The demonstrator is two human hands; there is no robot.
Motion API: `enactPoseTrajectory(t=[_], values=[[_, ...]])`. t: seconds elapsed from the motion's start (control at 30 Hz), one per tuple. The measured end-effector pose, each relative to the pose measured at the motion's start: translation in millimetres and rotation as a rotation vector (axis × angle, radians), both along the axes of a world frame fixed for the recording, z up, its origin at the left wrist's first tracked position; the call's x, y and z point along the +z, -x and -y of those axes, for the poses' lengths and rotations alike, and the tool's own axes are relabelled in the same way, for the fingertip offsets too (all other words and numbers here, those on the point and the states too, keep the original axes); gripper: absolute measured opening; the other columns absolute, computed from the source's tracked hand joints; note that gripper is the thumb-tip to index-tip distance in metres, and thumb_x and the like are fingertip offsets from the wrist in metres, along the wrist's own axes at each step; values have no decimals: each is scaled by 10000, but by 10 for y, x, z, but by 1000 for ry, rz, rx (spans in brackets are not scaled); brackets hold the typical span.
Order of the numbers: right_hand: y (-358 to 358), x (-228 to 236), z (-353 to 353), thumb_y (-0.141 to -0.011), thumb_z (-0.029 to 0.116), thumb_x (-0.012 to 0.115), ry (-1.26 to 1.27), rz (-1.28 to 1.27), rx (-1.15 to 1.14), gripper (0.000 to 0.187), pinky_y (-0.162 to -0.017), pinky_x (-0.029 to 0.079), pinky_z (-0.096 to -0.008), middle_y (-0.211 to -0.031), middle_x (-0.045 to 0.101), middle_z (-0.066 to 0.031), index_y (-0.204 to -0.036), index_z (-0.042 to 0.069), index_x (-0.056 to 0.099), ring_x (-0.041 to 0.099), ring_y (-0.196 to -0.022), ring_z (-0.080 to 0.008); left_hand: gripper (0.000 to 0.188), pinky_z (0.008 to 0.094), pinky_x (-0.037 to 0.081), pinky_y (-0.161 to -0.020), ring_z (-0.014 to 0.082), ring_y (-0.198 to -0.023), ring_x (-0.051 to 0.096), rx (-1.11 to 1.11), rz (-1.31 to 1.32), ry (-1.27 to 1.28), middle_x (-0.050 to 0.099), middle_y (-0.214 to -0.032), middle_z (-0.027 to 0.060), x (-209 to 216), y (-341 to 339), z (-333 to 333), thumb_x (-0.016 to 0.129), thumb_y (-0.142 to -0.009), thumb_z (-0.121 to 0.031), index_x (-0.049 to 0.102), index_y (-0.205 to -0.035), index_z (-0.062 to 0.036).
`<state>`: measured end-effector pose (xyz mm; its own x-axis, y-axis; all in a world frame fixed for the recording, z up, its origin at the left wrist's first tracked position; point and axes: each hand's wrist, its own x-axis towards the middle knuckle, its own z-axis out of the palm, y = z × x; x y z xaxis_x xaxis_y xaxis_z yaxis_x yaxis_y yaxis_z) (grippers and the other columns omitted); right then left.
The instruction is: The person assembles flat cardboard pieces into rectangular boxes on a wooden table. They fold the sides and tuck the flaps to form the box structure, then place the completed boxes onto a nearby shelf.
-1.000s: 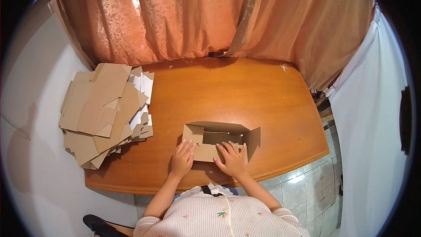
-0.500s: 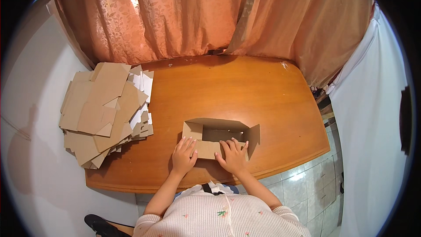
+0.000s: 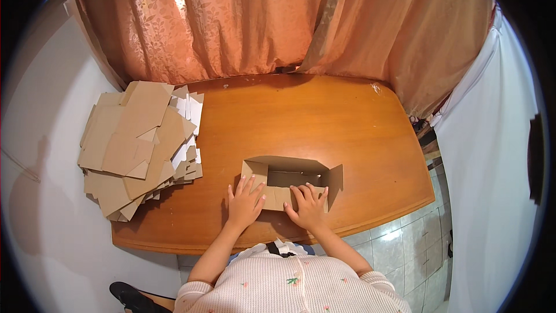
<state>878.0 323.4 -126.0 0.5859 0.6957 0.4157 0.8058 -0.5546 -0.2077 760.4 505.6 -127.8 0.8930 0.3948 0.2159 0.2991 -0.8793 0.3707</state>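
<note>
A brown cardboard box (image 3: 275, 199) sits near the table's front edge, its top uncovered and its hollow inside showing. One end flap stands out at its right side. My left hand (image 3: 243, 204) rests on the box's near left corner, fingers spread and pointing away from me. Over the near wall, toward the right, lies my right hand (image 3: 307, 206), its fingertips bent over the upper edge and the thumb against the outer face. Neither hand is wrapped fully round the box.
A tall pile of flattened cardboard boxes (image 3: 130, 139) lies on the table's left side, some with white faces. The wooden table (image 3: 301, 116) has a curved front edge. Orange curtains (image 3: 243, 17) hang behind it, and a white cloth (image 3: 486, 139) hangs at the right.
My left hand has shifted slightly to the right and its fingers have spread over the box's left corner. The right hand and the box look unmoved.
</note>
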Motion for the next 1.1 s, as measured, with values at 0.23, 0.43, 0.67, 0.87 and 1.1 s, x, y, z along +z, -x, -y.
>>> enactPoseTrajectory(t=[0.23,0.43,0.67,0.87,1.1], values=[[-2,-26,16,-814,446,597,11,29,13,497,-1046,107,-693,-1153,567,-35,-1209,143,599,458,-1221,-235,376,667,227,-1052,320,-1371,334,11,11,2,443,-1434,112,-13,-111,14,548,-895,-364,612,-1215,-177],[27,15,37,-818,364,625,6,-17,-12,461,-1046,26,-696,-1260,508,-81,-1224,150,584,397,-1285,-286,360,614,275,-1055,323,-1352,360,26,133,58,464,-1409,115,-109,-79,8,581,-868,-358,623,-1154,-143],[-259,274,396,-841,283,619,-389,-55,-236,500,-1071,-42,-664,-1353,448,-143,-1311,146,516,336,-1339,-354,333,647,218,-1062,351,-1363,336,-18,43,130,450,-1403,141,-3,11,13,595,-863,-341,630,-1116,-127],[-692,415,693,-907,204,549,-390,-792,-191,502,-1129,141,-483,-1386,471,-146,-1369,28,457,363,-1339,-264,296,725,100,-1051,378,-1390,248,-1,-83,111,384,-1426,185,144,163,147,637,-819,-341,658,-1020,-124],[-539,163,589,-919,248,532,-467,-784,34,483,-1134,138,-502,-1400,474,-136,-1369,80,473,386,-1340,-276,600,662,62,-1095,466,-1420,56,-87,89,108,168,-1513,265,185,206,32,738,-738,-378,557,-1270,-169]])
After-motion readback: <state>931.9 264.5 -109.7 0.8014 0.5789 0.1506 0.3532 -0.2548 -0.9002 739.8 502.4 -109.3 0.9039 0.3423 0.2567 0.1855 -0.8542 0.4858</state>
